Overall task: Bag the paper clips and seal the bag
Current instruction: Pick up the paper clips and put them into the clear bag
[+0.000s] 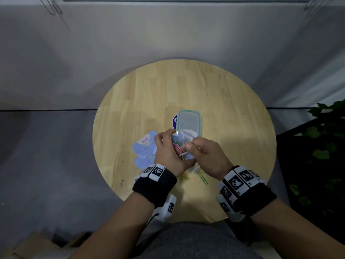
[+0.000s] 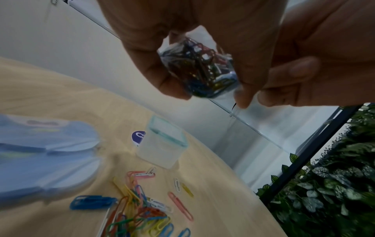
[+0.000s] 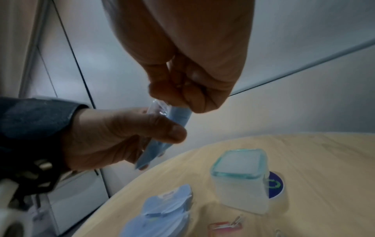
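Note:
A small clear bag [image 1: 179, 144] stuffed with coloured paper clips [image 2: 199, 67] hangs above the round wooden table [image 1: 233, 113]. My left hand [image 1: 168, 148] grips the bag's body from the left. My right hand [image 1: 202, 149] pinches the bag's top edge [image 3: 160, 106] between thumb and fingers. Several loose paper clips [image 2: 142, 208] lie on the table below the hands; a green one [image 1: 203, 178] shows near my right wrist. Much of the bag is hidden by the fingers.
A clear plastic container with a teal rim [image 1: 189, 124] stands just beyond the hands, a blue round sticker [image 1: 175, 120] beside it. A pile of pale blue printed bags [image 1: 144, 148] lies to the left. Green plants [image 1: 324, 139] are off the table's right.

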